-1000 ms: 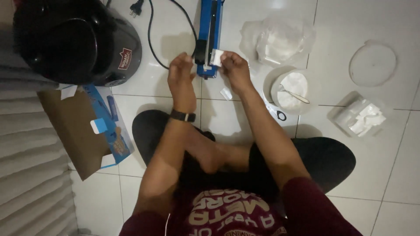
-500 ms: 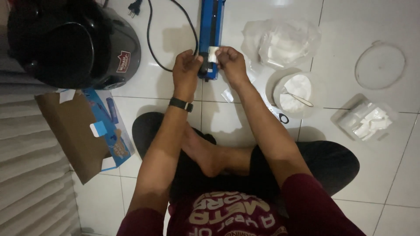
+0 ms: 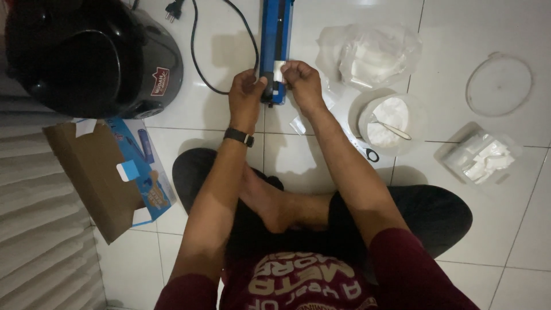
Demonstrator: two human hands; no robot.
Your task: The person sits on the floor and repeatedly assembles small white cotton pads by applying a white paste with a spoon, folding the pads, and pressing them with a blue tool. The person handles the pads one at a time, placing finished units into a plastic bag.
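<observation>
I sit cross-legged on a white tiled floor. A blue heat sealer [image 3: 276,34] lies lengthwise ahead of me. My left hand [image 3: 245,96] rests on the sealer's near end beside its black handle. My right hand [image 3: 301,82] pinches a small clear plastic pouch [image 3: 279,71] and holds it across the sealer's jaw. Both hands touch the pouch. A black watch sits on my left wrist.
A black rice cooker [image 3: 86,54] stands at the far left, its black cord [image 3: 198,51] trailing. An open cardboard box [image 3: 109,172] lies left. Right: a bag of white powder [image 3: 376,54], a tub with a spoon [image 3: 387,120], a round lid [image 3: 498,84], a bag of pouches [image 3: 481,158].
Both hands moved forward with the small pouch and now hold it on the sealer's near end. The view shifted slightly.
</observation>
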